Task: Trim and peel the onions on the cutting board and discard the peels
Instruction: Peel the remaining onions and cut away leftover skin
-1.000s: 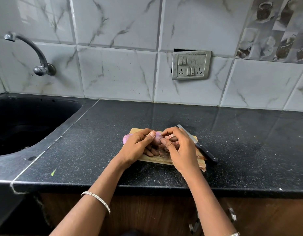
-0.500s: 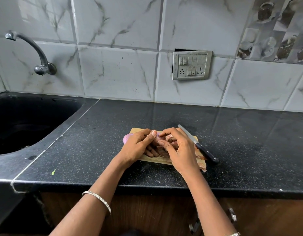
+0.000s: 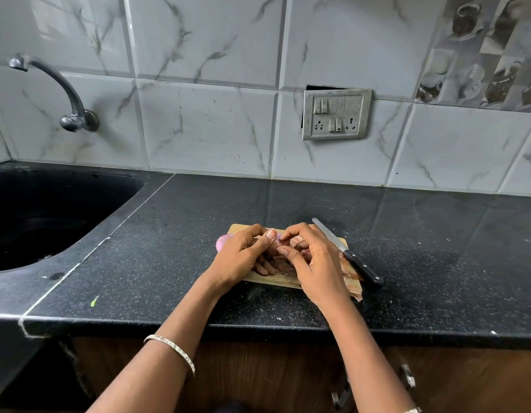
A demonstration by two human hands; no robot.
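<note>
Wooden cutting board (image 3: 273, 280) near countertop's (image 3: 168, 248) front edge; knife (image 3: 347, 253) along its right edge, blade far-left. Left hand (image 3: 243, 254), right hand (image 3: 314, 263) curled gripping onion (image 3: 278, 237), axis hidden.

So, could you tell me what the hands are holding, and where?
One onion: the left hand grips its body, thumb on top; fingers of the right hand pinch its right end, probably peel. The knife lies unheld.

One left hand (image 3: 240, 257), one right hand (image 3: 319, 263), one cutting board (image 3: 268, 279), one knife (image 3: 346, 253), one plainly visible onion (image 3: 223, 242).
</note>
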